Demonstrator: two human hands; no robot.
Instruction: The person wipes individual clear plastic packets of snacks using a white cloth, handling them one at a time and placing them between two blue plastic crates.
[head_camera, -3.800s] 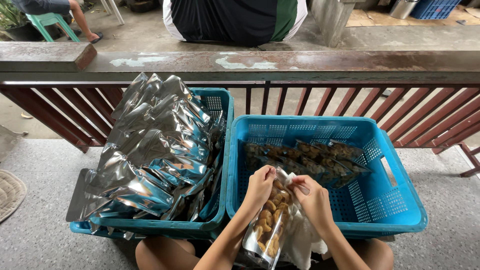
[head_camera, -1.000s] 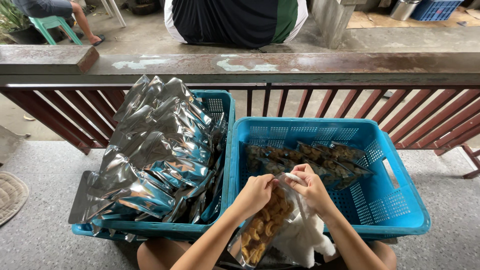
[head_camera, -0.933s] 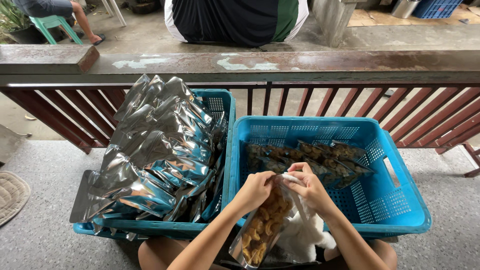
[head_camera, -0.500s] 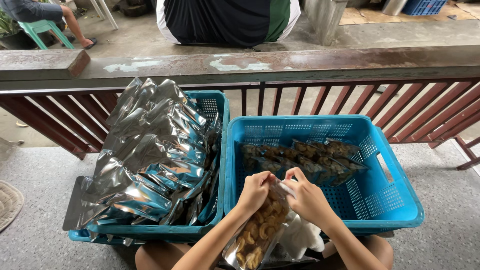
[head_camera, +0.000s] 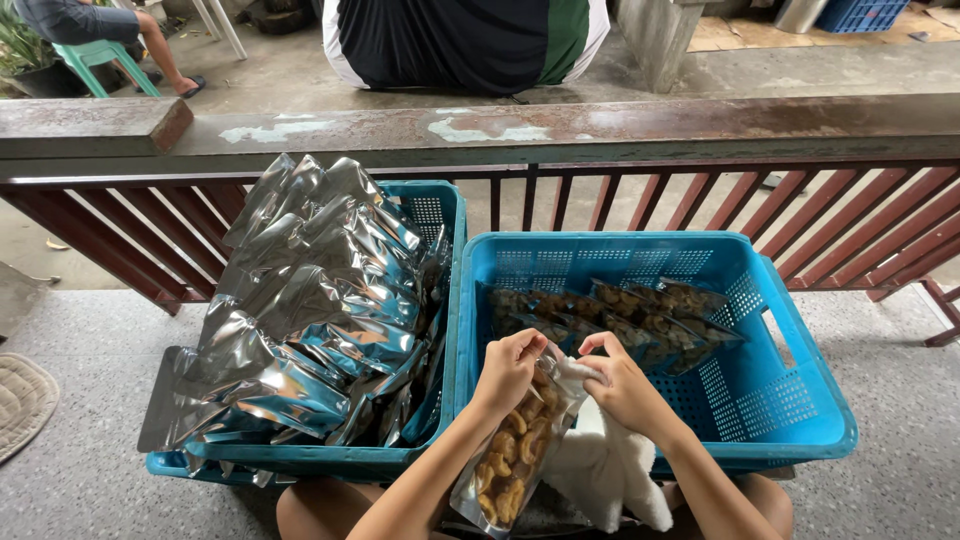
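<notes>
Both hands — left hand (head_camera: 508, 368), right hand (head_camera: 622, 385) — are gripping the snack pouch (head_camera: 515, 445) mouth. The pouch is now tilting lower over the white cloth (head_camera: 600, 470) — sealing is continuing.

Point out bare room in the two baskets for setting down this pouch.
Free: the right basket's near half, between the filled pouch row and its front wall. Crowded: the left basket, heaped over its rim with foil pouches.

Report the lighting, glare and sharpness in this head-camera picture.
Head view: soft, even daylight with only faint shadows. Bright glare streaks the crumpled silver foil pouches heaped in the left blue crate. Both hands, left hand and right hand, and the clear snack pouch they pinch look sharp, without motion blur. The rail bows slightly from the wide lens.
</notes>
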